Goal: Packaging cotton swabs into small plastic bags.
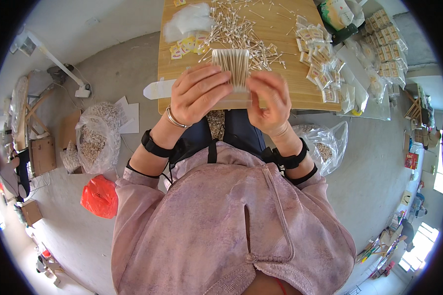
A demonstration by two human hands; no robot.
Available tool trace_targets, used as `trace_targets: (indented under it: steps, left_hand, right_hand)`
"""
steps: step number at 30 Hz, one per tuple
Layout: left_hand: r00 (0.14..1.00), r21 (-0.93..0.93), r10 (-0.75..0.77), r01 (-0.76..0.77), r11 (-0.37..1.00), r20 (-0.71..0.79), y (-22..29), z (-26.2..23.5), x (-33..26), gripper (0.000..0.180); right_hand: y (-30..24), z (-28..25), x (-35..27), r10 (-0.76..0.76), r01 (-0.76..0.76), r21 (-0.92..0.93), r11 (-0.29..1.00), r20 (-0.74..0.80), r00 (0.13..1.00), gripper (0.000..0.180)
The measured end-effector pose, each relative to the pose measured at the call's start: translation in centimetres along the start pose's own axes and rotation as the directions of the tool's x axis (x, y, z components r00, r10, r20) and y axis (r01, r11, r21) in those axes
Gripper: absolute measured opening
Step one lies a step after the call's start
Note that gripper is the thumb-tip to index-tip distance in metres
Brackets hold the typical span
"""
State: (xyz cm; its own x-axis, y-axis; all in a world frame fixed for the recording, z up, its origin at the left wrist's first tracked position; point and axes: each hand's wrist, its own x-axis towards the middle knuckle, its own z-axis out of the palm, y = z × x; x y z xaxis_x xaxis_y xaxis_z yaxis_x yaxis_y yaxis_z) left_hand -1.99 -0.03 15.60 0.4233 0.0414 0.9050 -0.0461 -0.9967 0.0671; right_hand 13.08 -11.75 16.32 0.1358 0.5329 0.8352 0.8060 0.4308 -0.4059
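Note:
A clear pack of cotton swabs (232,68) is held up over the near edge of the wooden table, its swabs lined up side by side. My left hand (202,89) is closed on the pack's left side, fingers laid across its front. At the right edge my right hand (269,98) pinches the pack, slightly blurred by motion; its thumb is partly hidden. Just beyond the pack spreads a heap of loose cotton swabs (236,29). Small yellow-and-white printed cards (189,45) lie left of the heap, beside a pile of clear plastic bags (188,22).
Filled swab packs (320,56) are piled on the right of the wooden table (280,93), with more rows (386,46) beyond. Clear bags of loose swabs stand on the floor at left (96,140) and right (325,147). A red plastic bag (99,196) sits nearby.

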Motion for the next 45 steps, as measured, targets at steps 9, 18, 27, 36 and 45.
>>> trace_targets:
  steps: [9,18,27,36,45]
  left_hand:
    - [0.979,0.065,0.202,-0.201,0.977,-0.012,0.1,0.1,-1.2,0.023]
    - [0.921,-0.181,-0.384,0.389,0.903,0.064,0.1,-1.1,-0.9,0.036]
    - [0.903,-0.514,-0.422,0.401,0.759,0.081,0.8,0.3,1.4,0.037]
    - [0.867,-0.51,-0.481,0.474,0.717,0.129,1.1,0.5,1.1,0.03]
    - [0.603,-0.569,-0.702,0.75,0.338,0.378,1.0,1.6,-0.7,0.028]
  right_hand:
    - [0.3,0.8,0.7,0.582,-0.711,0.701,0.061,0.553,0.596,0.028]
    - [0.8,0.5,0.8,0.349,-0.39,0.338,0.857,0.177,0.92,0.025]
    - [0.7,0.3,1.4,0.175,-0.215,0.256,0.942,0.172,0.969,0.031]
    - [1.1,0.6,0.7,0.21,-0.258,0.264,0.929,0.196,0.958,0.031]
    - [2.7,1.8,-2.0,0.535,-0.689,0.456,0.564,0.434,0.725,0.015]
